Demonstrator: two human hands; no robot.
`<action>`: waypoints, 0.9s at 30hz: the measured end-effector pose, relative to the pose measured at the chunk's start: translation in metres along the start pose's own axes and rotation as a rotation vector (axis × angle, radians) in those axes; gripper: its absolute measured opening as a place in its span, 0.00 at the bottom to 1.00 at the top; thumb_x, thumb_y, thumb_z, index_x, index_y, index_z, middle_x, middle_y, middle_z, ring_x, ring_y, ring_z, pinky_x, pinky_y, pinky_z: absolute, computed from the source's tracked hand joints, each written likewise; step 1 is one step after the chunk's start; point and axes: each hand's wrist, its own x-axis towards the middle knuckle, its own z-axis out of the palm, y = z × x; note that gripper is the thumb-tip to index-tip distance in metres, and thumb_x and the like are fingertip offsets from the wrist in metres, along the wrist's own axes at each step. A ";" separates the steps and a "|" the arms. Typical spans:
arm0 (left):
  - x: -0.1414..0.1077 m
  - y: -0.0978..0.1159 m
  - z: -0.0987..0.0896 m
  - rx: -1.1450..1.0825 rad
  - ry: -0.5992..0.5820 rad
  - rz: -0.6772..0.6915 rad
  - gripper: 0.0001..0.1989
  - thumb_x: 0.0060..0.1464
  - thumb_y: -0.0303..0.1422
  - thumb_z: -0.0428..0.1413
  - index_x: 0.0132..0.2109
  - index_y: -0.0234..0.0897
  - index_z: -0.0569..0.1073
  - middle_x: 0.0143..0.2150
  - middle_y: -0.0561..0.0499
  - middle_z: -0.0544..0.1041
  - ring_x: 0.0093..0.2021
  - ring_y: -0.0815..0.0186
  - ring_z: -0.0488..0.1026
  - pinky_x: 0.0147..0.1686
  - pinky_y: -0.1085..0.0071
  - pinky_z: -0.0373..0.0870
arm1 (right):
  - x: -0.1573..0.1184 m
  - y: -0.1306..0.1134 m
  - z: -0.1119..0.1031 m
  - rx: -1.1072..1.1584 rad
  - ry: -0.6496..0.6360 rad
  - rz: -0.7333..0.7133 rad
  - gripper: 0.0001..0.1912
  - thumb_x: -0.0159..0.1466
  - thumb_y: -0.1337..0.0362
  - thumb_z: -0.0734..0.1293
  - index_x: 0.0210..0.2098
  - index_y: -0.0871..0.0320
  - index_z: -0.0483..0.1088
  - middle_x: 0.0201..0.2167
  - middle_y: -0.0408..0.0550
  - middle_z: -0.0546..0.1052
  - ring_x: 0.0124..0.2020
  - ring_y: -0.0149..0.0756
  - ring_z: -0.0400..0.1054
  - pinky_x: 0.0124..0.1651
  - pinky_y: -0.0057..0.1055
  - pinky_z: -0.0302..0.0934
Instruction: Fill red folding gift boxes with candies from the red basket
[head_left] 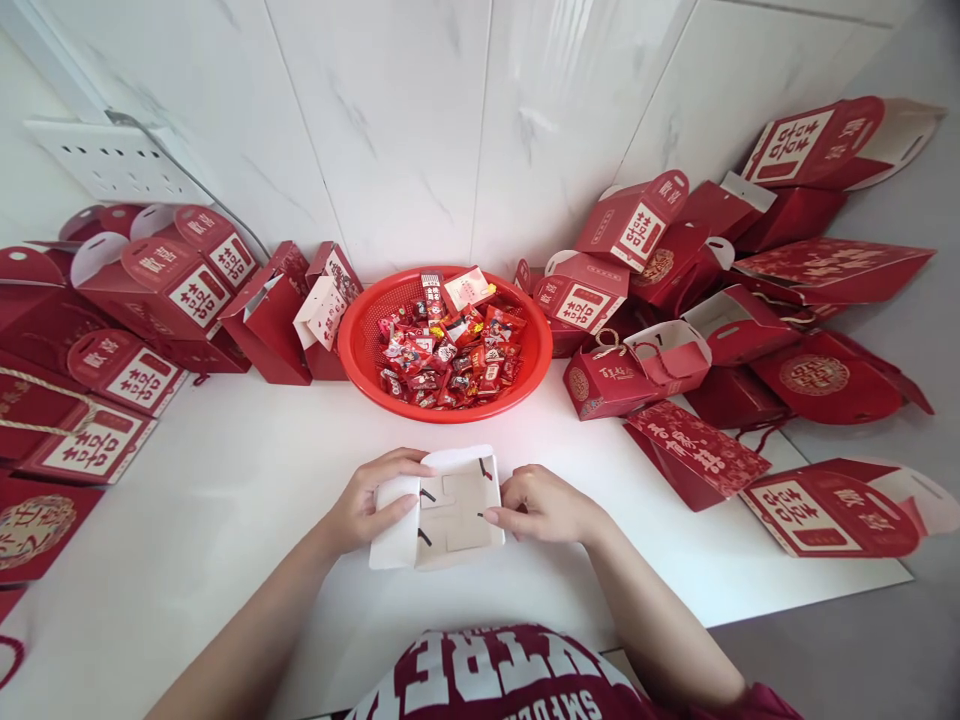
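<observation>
An open paper gift box (450, 515) faces me with its plain white inside, low over the near middle of the table. Short dark cord ends poke through its inner walls at several spots. My left hand (379, 500) grips the box's left side, thumb on the inner face and fingers behind the far edge. On the right side, my right hand (544, 503) has its fingers curled around the box wall, with the thumb tip beside a dark cord end. The box's outer faces are hidden from me.
Beyond the box, a red plastic basket (445, 413) of wrapped sweets (457, 350) stands against the tiled wall. Red gift boxes crowd the left (157, 280) and right (652, 270), some stacked. A power strip (120, 160) with a cable is at the upper left.
</observation>
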 end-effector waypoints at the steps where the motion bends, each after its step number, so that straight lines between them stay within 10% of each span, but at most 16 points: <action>1: 0.000 -0.003 0.001 0.006 -0.010 0.019 0.18 0.64 0.35 0.51 0.59 0.41 0.73 0.55 0.42 0.72 0.53 0.55 0.73 0.51 0.61 0.70 | 0.000 0.001 0.000 -0.017 0.003 -0.013 0.29 0.71 0.49 0.60 0.19 0.59 0.70 0.16 0.41 0.70 0.19 0.26 0.60 0.30 0.26 0.54; 11: -0.004 -0.010 0.017 0.272 -0.047 0.141 0.35 0.64 0.40 0.43 0.74 0.36 0.45 0.47 0.41 0.71 0.44 0.56 0.70 0.44 0.61 0.68 | -0.006 0.013 -0.005 -0.059 0.058 -0.143 0.28 0.67 0.53 0.65 0.17 0.58 0.54 0.15 0.36 0.55 0.19 0.26 0.45 0.28 0.28 0.46; 21: 0.000 0.006 0.021 0.594 0.117 0.103 0.25 0.59 0.33 0.48 0.62 0.38 0.70 0.58 0.40 0.68 0.57 0.50 0.67 0.57 0.51 0.64 | 0.000 0.002 0.004 0.033 0.366 -0.305 0.24 0.65 0.57 0.69 0.19 0.57 0.57 0.18 0.38 0.63 0.21 0.28 0.56 0.33 0.29 0.55; 24: 0.000 0.012 0.022 0.665 0.077 0.199 0.30 0.57 0.25 0.47 0.67 0.43 0.63 0.63 0.44 0.69 0.65 0.50 0.63 0.69 0.42 0.42 | 0.002 -0.005 0.007 0.009 0.478 -0.290 0.09 0.64 0.57 0.70 0.34 0.56 0.70 0.37 0.50 0.76 0.40 0.38 0.69 0.46 0.35 0.63; 27: 0.000 0.017 0.022 0.659 -0.009 0.210 0.35 0.58 0.22 0.44 0.71 0.46 0.54 0.66 0.48 0.69 0.67 0.55 0.63 0.71 0.43 0.31 | 0.003 -0.010 0.006 -0.032 0.419 -0.296 0.18 0.67 0.57 0.67 0.54 0.55 0.69 0.64 0.58 0.65 0.64 0.47 0.59 0.64 0.45 0.55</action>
